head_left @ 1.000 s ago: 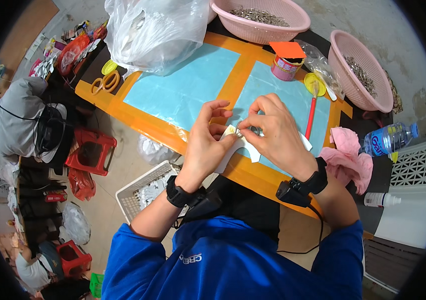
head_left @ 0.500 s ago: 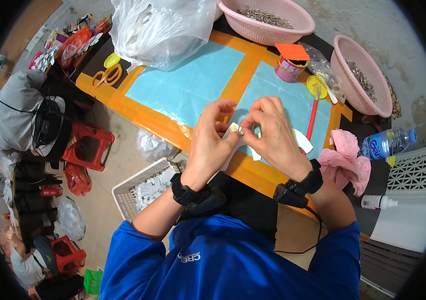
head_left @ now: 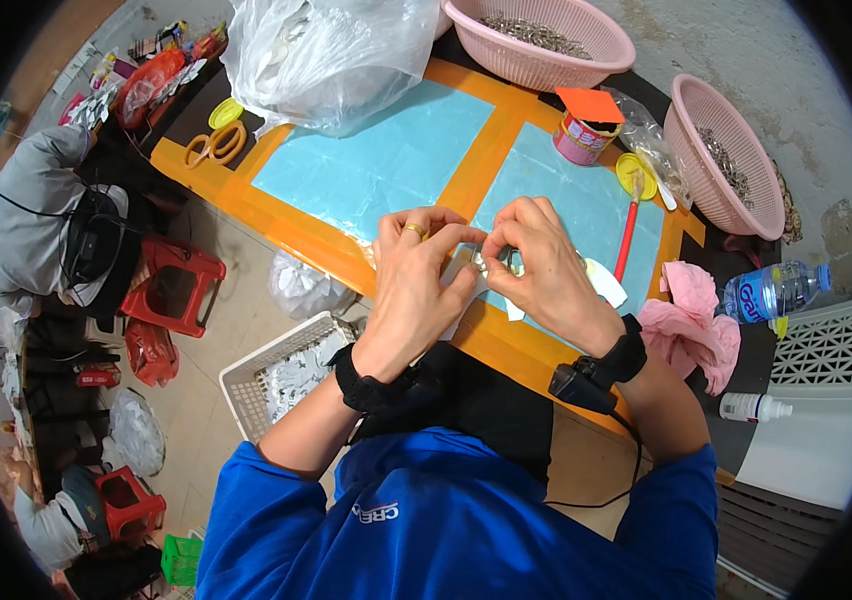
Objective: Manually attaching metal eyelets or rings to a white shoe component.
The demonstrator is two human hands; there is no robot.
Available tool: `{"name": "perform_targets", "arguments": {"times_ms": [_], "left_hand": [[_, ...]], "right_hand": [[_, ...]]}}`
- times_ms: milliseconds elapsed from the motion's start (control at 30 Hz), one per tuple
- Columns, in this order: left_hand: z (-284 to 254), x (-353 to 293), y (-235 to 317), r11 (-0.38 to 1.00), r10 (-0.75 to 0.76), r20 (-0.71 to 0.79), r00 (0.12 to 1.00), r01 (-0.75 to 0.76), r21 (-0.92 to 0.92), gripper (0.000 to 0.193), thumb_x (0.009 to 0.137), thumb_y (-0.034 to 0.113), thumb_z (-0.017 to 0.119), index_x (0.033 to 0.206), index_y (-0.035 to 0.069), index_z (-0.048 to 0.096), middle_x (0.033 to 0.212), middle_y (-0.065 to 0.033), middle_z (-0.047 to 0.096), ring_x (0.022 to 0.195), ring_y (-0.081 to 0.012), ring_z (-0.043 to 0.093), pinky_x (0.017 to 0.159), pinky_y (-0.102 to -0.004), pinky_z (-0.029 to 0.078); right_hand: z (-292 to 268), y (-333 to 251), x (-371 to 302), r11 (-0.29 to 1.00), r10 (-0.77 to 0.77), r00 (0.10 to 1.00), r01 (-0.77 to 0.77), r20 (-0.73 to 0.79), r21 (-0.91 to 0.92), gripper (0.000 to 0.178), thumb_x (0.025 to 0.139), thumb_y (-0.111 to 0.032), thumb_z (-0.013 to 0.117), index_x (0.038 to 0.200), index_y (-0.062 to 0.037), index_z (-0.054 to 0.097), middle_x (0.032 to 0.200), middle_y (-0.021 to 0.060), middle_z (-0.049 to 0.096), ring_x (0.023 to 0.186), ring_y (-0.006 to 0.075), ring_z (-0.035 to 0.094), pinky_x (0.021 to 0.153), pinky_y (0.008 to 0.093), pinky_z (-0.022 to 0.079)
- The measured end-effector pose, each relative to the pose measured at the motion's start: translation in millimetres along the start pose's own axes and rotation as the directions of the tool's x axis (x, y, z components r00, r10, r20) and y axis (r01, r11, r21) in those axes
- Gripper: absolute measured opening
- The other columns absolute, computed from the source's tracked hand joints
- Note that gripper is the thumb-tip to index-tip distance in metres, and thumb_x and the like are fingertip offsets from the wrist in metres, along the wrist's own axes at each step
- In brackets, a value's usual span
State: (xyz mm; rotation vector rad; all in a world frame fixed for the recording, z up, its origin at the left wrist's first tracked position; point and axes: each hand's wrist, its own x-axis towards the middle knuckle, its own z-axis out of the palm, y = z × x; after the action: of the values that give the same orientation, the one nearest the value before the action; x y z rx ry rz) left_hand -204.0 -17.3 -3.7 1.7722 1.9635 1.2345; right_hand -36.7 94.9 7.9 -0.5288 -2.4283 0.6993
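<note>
A small pale piece (head_left: 494, 262), too small to tell its kind, sits pinched between the fingertips of both hands above the near edge of the tabletop (head_left: 386, 160). The left hand (head_left: 416, 280), with a ring on one finger, closes on it from the left; the right hand (head_left: 546, 265) closes on it from the right, so the two hands meet around it with fingers touching. Under the hands lie light blue sheets (head_left: 396, 150) framed by orange bands. Just beside the right hand lie white scraps (head_left: 606, 282) and a red stick with a yellow end (head_left: 628, 225). Farther toward the far edge stands a pink tin (head_left: 582, 140) with an orange lid. A pink basket (head_left: 546, 40) sits at the far edge and another pink basket (head_left: 736, 160) at the right edge. A clear plastic bag (head_left: 326, 50) fills the far left corner, with yellow-handled scissors (head_left: 214, 145) near the left edge. A pink cloth (head_left: 696, 320) lies off the near right corner.
</note>
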Motion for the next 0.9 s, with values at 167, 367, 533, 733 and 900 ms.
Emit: {"name": "perform_targets", "arguments": {"times_ms": [167,367,533,733,900], "left_hand": [[-3,0,-3,1.0,0.006,0.02,1.0,-0.007,0.026,0.034,0.086,0.014,0.077,0.12,0.013,0.079,0.135,-0.0123,0.064,0.129,-0.0378,0.049,0.111,-0.0519,0.038],[-3,0,-3,0.998,0.023,0.019,1.0,-0.024,0.061,0.033,0.086,0.014,0.077,0.119,0.013,0.081,0.137,-0.0139,0.064,0.131,-0.0378,0.049,0.108,-0.0516,0.038],[-3,-2,-3,0.997,0.043,0.002,0.999,-0.044,0.06,0.031,0.086,0.013,0.078,0.117,0.013,0.082,0.137,-0.014,0.064,0.13,-0.0371,0.05,0.106,-0.0506,0.038],[-5,-2,-3,0.997,0.014,0.03,0.999,-0.016,0.071,0.031,0.091,0.015,0.078,0.121,0.015,0.082,0.14,-0.0115,0.063,0.135,-0.0369,0.047,0.113,-0.0511,0.036],[-3,-3,-4,0.997,0.032,0.014,0.999,-0.033,0.064,0.031,0.091,0.016,0.078,0.122,0.014,0.082,0.14,-0.0117,0.063,0.134,-0.0366,0.048,0.113,-0.0513,0.037]], "right_hand": [[-1,-5,3,0.998,-0.046,0.999,0.046,0.007,-0.049,0.017,0.082,-0.001,0.075,0.089,-0.0023,0.06,0.108,0.0149,0.057,0.11,0.0349,0.055,0.094,0.0436,0.049],[0,-9,3,0.984,-0.117,0.993,0.119,0.027,-0.136,0.021,0.08,0.0,0.075,0.092,-0.0034,0.058,0.11,0.0139,0.055,0.111,0.0353,0.054,0.095,0.0438,0.048],[-2,-9,5,0.951,-0.213,0.977,0.214,0.029,-0.224,0.017,0.081,-0.004,0.074,0.09,-0.0044,0.06,0.11,0.0134,0.057,0.112,0.0337,0.057,0.093,0.0458,0.049],[-2,-8,5,0.969,-0.136,0.99,0.141,0.038,-0.201,0.018,0.081,-0.005,0.075,0.091,-0.0041,0.06,0.111,0.0127,0.058,0.113,0.0335,0.057,0.094,0.0458,0.049],[-7,-8,8,0.936,-0.231,0.969,0.246,0.088,-0.252,0.019,0.083,-0.004,0.077,0.095,-0.0039,0.062,0.115,0.0134,0.059,0.114,0.0348,0.059,0.096,0.0452,0.05]]}}
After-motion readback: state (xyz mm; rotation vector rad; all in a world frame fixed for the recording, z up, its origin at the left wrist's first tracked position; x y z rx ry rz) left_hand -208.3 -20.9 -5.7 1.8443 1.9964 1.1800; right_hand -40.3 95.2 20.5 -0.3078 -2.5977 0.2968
